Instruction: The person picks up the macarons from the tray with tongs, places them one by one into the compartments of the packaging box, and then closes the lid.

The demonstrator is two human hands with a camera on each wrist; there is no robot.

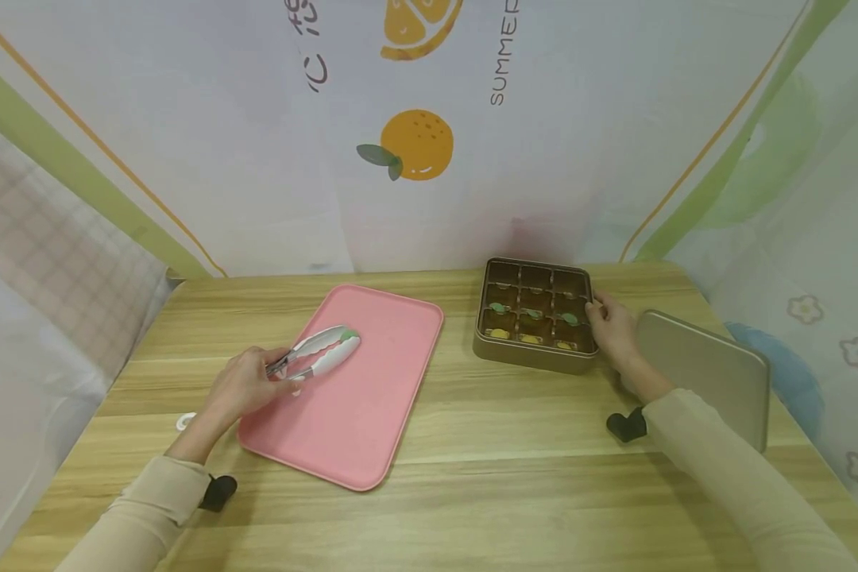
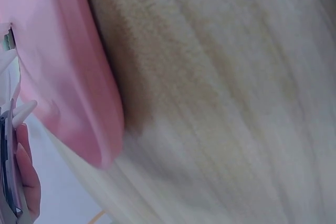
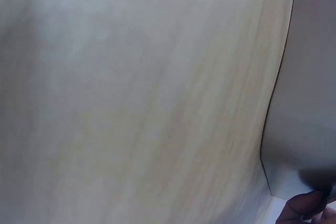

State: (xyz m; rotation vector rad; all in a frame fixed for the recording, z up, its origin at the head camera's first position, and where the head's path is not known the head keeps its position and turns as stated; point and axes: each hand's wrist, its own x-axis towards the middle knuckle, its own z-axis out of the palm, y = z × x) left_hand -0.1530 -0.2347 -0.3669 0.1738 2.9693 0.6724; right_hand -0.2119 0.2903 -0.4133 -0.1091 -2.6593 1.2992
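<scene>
My left hand holds a pair of tongs with white tips over the pink tray. A small green piece sits between the tips; its kind is too small to tell. In the left wrist view, the tongs and fingers show at the left edge beside the tray. To the right stands a bronze-coloured square tin, divided into several compartments, some with green or yellow pieces inside. My right hand grips its right wall; in the right wrist view, fingertips touch the tin.
The tin's lid lies on the table right of the tin, partly under my right forearm. A small white ring is left of the tray. A printed curtain hangs behind the wooden table.
</scene>
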